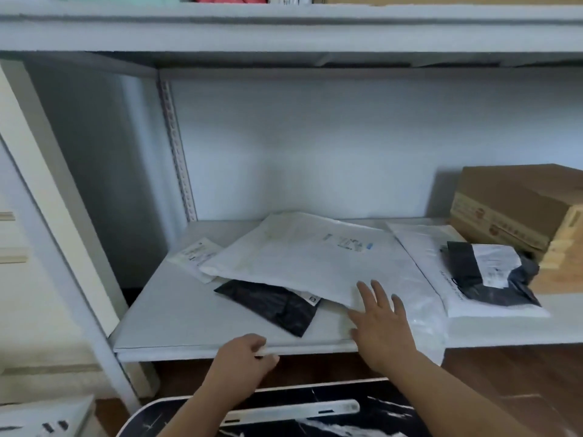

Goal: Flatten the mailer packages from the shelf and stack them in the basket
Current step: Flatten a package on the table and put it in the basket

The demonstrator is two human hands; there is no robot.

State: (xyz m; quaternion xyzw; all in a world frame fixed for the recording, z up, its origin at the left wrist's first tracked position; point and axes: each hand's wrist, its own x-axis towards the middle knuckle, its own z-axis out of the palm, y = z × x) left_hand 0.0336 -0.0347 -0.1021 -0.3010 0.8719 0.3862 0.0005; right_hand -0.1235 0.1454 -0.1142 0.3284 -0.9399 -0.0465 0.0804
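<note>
Nearest the camera, at the bottom of the view, lies a dark marble-patterned surface with a pale rim point(331, 417), and a long flat white strip point(290, 413) rests across it. Both forearms reach over it toward the white metal shelf board point(176, 323).

Curled over the shelf board's front edge, near its middle, the left hand point(243, 354) has its fingers hooked on the lip; it holds no package. Further right, the right hand point(383, 323) lies spread with straight fingers, fingertips on the near corner of a large white plastic mailer package point(299, 257), pressing it and not gripping it.

That large mailer lies tilted across the middle of the shelf board, bearing a small printed label toward its back edge. Under its near edge a black plastic mailer point(274, 305) sticks out toward the front-left. At its left, near the back-left corner, a small white labelled envelope point(197, 253) shows, partly covered. To the right lies another white mailer with printed text along its side point(422, 257), and on it sits a crumpled dark bag with a white label point(492, 272). Brown cardboard boxes point(517, 203) stand at the right end, against the back wall.

Whether the marble-patterned thing is the basket I cannot tell.
</note>
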